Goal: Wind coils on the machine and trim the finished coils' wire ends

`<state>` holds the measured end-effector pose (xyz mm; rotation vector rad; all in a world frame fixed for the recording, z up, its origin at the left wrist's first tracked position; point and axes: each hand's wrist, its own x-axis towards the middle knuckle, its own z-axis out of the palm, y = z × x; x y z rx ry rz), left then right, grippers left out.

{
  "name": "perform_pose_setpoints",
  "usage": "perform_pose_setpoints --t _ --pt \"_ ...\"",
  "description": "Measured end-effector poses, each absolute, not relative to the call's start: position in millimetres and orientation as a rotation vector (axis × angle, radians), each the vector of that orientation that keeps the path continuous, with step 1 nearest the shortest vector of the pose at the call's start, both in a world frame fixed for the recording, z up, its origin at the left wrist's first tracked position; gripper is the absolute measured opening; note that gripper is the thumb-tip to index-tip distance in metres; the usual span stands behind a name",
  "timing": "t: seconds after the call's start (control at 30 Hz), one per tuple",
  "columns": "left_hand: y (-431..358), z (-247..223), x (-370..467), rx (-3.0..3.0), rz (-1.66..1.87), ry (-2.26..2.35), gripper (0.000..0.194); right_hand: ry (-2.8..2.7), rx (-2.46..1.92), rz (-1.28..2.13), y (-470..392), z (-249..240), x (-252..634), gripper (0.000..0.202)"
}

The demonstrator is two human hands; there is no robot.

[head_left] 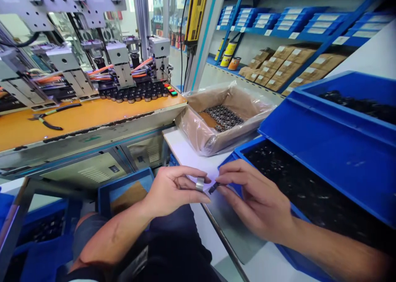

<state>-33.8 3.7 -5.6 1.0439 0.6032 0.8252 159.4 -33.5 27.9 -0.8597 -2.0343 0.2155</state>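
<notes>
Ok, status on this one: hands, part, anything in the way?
Left hand pinching a small metal ring. Right hand pinching a small dark part beside it. Blue bin close right; nothing between hands.

The left hand [173,189] reaches in from lower left, forearm bare, thumb and fingers pinched together; the right hand [253,195] comes from the right, wrist bent, fingertips [221,178] closed in a pinch, nearly meeting the left's.

Small dark part [214,187] at right hand [256,199] fingertips — too blurred, perhaps a clip.
</notes>
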Motion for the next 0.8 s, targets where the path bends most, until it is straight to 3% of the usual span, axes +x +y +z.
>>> perform_pose_setpoints --t 0.4,0.8 --pt "-5.7 -4.3 -24.2 1.074 0.902 0.602 0.042 -2.129 -0.797 0.122 -39.6 22.3 167.2 0.034" --pt "-5.2 0.1 -24.6 1.051 0.827 0.591 0.040 -2.140 -0.756 -0.059 -37.4 16.1 170.2 0.030"
